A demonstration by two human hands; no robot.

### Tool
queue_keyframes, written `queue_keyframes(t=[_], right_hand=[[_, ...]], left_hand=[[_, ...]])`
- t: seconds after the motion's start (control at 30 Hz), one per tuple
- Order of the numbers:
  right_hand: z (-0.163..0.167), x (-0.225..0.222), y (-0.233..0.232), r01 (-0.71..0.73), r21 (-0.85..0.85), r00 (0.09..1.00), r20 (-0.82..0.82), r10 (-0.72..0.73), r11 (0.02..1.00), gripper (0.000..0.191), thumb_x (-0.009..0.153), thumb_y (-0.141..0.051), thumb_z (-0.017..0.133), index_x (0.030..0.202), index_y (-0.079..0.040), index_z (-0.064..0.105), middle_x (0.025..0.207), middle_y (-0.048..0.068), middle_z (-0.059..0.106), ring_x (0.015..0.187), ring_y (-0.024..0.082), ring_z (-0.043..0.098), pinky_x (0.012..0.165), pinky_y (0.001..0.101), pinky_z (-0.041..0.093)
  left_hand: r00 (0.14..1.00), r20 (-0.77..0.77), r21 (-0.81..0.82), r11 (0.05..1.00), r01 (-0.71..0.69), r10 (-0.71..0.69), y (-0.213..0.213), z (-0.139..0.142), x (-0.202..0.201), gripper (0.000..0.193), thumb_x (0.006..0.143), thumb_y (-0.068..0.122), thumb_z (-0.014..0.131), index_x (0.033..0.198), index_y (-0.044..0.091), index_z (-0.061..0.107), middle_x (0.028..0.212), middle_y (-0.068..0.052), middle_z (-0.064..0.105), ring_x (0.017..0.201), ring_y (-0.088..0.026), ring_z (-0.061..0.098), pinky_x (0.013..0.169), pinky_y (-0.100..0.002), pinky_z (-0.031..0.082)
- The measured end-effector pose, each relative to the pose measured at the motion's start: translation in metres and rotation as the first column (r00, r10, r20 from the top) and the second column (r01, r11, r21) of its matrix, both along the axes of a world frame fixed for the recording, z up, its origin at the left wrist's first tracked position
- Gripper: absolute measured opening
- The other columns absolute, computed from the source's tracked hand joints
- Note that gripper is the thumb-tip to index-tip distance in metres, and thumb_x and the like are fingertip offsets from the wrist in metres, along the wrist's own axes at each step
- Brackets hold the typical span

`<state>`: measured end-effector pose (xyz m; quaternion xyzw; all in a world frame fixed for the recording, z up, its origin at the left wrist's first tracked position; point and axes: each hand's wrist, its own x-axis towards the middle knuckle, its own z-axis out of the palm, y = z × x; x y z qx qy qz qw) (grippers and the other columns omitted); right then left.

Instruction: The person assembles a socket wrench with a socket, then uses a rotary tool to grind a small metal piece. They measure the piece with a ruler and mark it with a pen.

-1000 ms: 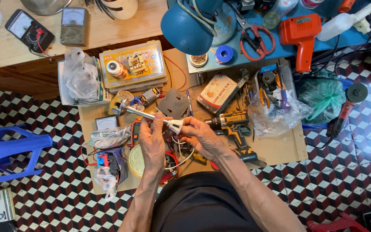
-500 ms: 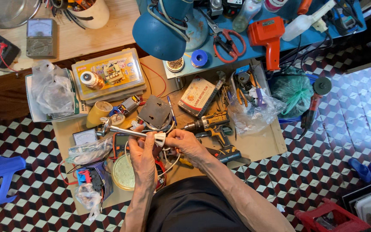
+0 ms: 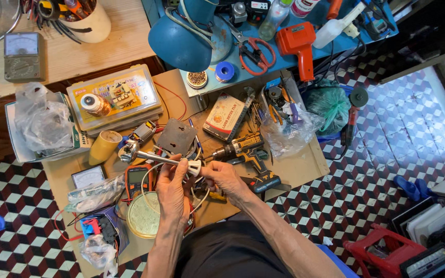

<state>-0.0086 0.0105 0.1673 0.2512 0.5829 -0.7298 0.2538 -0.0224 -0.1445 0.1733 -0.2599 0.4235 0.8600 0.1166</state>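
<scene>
Over the cluttered bench [image 3: 294, 170], both hands still gripping metal tool [image 3: 155, 158], unchanged

Blue lamp [image 3: 181, 38], orange glue gun [image 3: 298, 44] (black-and-white checkered floor [image 3: 366, 180]).

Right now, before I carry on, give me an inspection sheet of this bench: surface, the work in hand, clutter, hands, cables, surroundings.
Surface: low wooden board, crowded.
Work in hand: metal rod tool with white handle, held level above the board.
Clutter: cordless drill, orange multimeter, clear parts box, round tin, plastic bags.
Hands: left hand grips the rod; right hand pinches its white end.
Cables: white wire loops under the hands; red lead crosses the board.
Surroundings: checkered tile floor, blue lamp, red stool.
</scene>
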Motion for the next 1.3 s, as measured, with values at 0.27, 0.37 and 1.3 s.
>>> queue_keyframes(t=[0.27,0.37,1.3], right_hand=[[0.007,0.008,0.009,-0.042,0.201,0.996,-0.065,0.056,0.979,0.036,0.089,-0.038,0.076,0.074,-0.01,0.06,0.062,-0.003,0.056,0.054,0.006,0.052,0.049,0.022,0.043],[0.014,0.004,0.012,-0.072,0.251,0.985,-0.131,0.108,0.965,0.038,0.09,-0.038,0.077,0.072,-0.008,0.061,0.062,-0.003,0.054,0.053,0.006,0.051,0.048,0.023,0.043],[-0.029,-0.154,0.286,-0.063,0.838,0.959,-0.099,0.265,0.542,0.064,0.079,-0.038,0.087,0.124,0.003,0.067,0.102,0.016,0.073,0.09,0.023,0.068,0.083,0.0392,0.053]], left_hand=[[0.997,0.056,0.049,0.997,0.055,-0.058,0.002,-0.007,0.005,0.03,0.089,0.012,0.076,0.117,0.009,0.068,0.099,0.001,0.067,0.091,-0.01,0.067,0.079,-0.029,0.06],[0.997,0.063,0.038,0.998,0.046,-0.049,0.004,-0.006,0.004,0.03,0.088,0.012,0.078,0.116,0.009,0.069,0.098,0.0,0.067,0.091,-0.01,0.068,0.078,-0.029,0.06],[0.953,0.163,0.034,0.963,-0.266,0.257,0.112,0.007,-0.014,0.028,0.089,0.011,0.075,0.115,0.014,0.067,0.105,0.0,0.07,0.1,-0.016,0.068,0.085,-0.039,0.056]])
